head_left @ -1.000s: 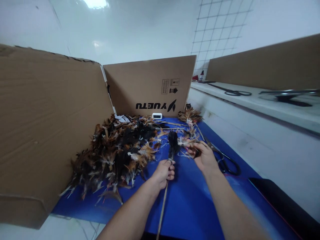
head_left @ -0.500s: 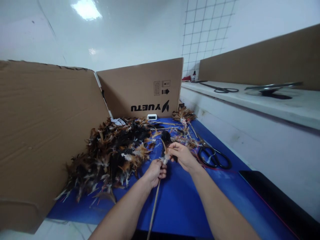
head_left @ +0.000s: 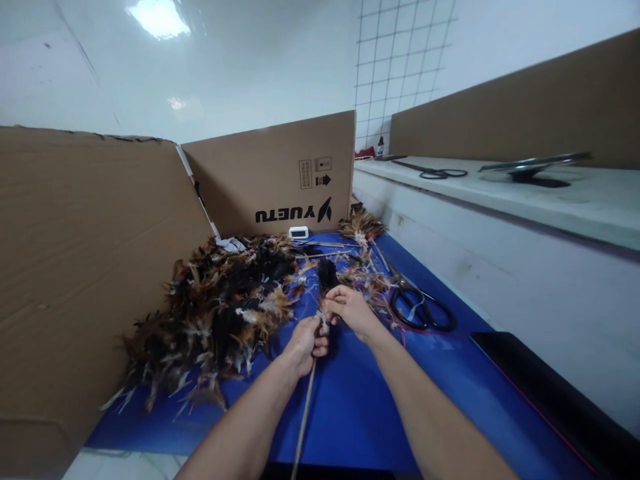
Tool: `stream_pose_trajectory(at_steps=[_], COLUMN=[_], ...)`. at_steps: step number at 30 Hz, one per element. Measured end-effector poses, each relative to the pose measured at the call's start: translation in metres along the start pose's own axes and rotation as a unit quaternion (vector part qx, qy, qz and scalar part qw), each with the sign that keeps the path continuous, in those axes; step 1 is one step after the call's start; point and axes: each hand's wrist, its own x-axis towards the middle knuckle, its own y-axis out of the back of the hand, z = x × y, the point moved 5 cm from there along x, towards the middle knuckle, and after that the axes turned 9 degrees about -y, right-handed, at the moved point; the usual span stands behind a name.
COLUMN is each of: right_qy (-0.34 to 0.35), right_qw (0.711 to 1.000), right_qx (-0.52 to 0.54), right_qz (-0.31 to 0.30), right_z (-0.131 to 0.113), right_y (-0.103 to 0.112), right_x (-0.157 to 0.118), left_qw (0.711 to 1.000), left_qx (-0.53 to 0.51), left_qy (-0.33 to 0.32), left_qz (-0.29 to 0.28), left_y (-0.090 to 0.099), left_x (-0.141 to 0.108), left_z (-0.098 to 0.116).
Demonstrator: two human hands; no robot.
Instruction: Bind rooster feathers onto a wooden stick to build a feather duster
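I seem to be seating a pale feather (head_left: 323, 325) against the stick (head_left: 304, 417), below its black tuft (head_left: 327, 273). My left hand (head_left: 306, 343) is closed around the stick, which slants over the blue desk (head_left: 363, 413), right of the feather pile (head_left: 215, 313). My right hand (head_left: 347, 310) pinches near the feather, fingers bent, forearm angled inward. The next move, I judge, calls for a steady left grip and light right fingertips.

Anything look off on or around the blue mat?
Nothing alarming. The lettering on the back cardboard panel is upside down, and loose feathers lie strewn beside the black-handled scissors, outside the main feather pile, which looks untidy.
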Motion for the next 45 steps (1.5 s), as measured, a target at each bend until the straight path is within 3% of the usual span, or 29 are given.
stream_pose_trajectory(at_steps=[12,30,36,45], right_qy=[-0.014,0.008,0.015,0.057], right_qw=[0.998,1.0,0.998,0.984], right_qx=[0.064,0.009,0.033,0.034], right_qz=[0.024,0.007,0.059,0.168], right_z=[0.004,-0.001,-0.007,-0.019], right_y=[0.001,0.001,0.017,0.039], right_x=[0.002,-0.001,0.003,0.0], left_qw=[0.999,0.997,0.998,0.999], left_qx=[0.044,0.069,0.052,0.034], left_qy=[-0.002,-0.016,-0.005,-0.009], left_qz=[-0.01,-0.008,0.023,0.014], left_y=[-0.003,-0.002,0.001,0.0], left_x=[-0.002,-0.004,-0.002,-0.004], left_z=[0.001,0.002,-0.001,0.0])
